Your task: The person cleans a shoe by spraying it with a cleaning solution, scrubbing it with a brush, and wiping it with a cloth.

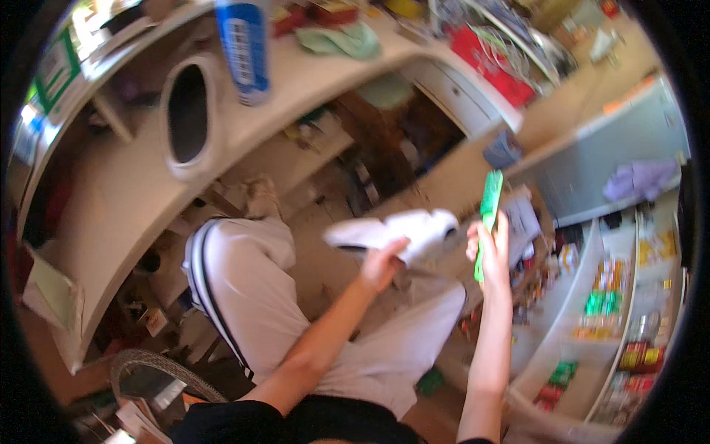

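Note:
Over my right knee, my left hand (385, 265) grips a white shoe (419, 227), which is blurred and lies on its side with dark patches showing. My right hand (491, 244) is closed around the handle of a bright green brush (491, 194). The brush stands nearly upright, bristle end up, to the right of the shoe and apart from it. On the curved counter ahead lies a white-rimmed oval thing with a black middle (188, 114), perhaps a second shoe seen from its sole. Beside it stands a blue and white can (244, 53) that bears writing.
A pale green cloth (341, 40) lies on the counter (127, 183), which curves around my left. A blue-grey roll (502, 150) sits at right. Shelves with several small packs (604, 302) and a purple cloth (640, 178) are farther right. A bicycle wheel (161, 369) stands lower left.

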`<state>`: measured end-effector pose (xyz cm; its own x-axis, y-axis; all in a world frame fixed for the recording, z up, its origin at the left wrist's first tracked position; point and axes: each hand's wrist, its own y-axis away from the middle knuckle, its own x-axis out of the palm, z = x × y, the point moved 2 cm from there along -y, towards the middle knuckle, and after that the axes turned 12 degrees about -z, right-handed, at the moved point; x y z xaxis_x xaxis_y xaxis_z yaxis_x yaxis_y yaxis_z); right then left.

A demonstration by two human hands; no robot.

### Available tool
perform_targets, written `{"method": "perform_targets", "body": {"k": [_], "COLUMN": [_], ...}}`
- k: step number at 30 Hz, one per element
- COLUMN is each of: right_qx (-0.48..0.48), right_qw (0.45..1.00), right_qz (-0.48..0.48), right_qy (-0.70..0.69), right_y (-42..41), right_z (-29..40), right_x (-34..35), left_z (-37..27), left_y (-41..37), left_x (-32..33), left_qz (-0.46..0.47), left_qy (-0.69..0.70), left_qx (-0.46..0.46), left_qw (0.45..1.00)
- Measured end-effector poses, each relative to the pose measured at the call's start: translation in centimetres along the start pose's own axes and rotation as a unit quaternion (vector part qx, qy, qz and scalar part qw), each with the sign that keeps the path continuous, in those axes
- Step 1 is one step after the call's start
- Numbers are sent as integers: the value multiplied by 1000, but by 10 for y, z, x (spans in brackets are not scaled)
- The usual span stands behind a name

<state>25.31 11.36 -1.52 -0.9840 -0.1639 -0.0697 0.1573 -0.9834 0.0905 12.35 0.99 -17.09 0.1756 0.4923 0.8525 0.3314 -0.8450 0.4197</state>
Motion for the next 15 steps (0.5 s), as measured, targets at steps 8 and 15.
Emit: {"method": "perform_targets", "body": {"k": [8,15], "right_qx": [-164,-345], "right_qw": [947,857], "right_qz": [245,229], "right_qy": [125,306], "right_y": [-14,-94], "right_z": [66,86], "right_x": [189,334], "left_z": [26,2], "left_y": [-7,6], "left_x": [-22,0], "left_qz": [-24,-18], "left_qy": [66,79], "left_qx": [-99,-110], "left_qw": [993,991]}}
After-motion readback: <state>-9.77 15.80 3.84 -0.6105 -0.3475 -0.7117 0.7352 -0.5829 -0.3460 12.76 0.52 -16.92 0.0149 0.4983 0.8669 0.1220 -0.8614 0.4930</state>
